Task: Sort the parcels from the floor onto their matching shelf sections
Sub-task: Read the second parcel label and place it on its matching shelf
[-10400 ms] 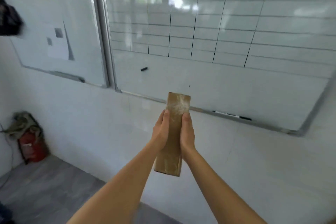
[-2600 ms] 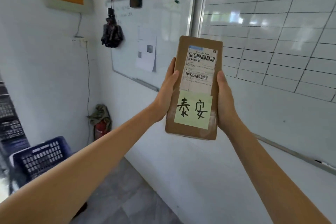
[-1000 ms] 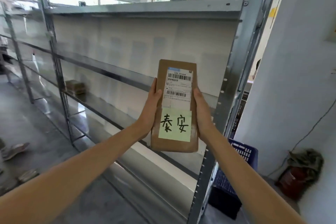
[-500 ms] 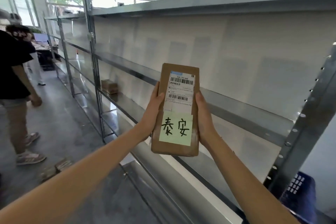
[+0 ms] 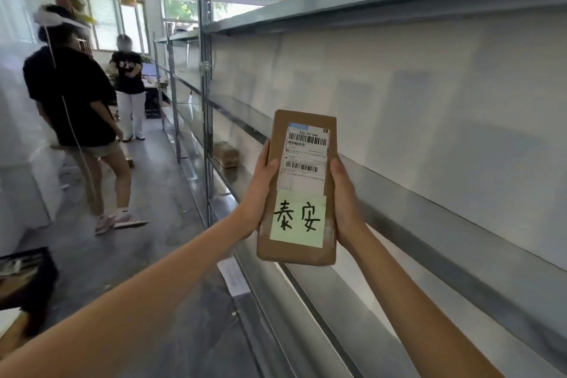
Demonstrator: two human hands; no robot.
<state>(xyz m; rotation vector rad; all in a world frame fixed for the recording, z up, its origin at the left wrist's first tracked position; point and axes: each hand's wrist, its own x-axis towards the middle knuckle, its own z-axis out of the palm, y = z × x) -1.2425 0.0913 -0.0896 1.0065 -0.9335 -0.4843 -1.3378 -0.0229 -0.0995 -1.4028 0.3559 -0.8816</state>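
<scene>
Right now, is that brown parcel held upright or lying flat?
Upright: the parcel stands on end between both hands, its label facing the camera.

Two people stand in the aisle by windows.

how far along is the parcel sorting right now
Done, it seems: one brown parcel already lies on the metal shelf. In hand: the left hand and right hand hold a labelled box upright, not yet shelved. How many parcels remain on the floor cannot be seen.
</scene>
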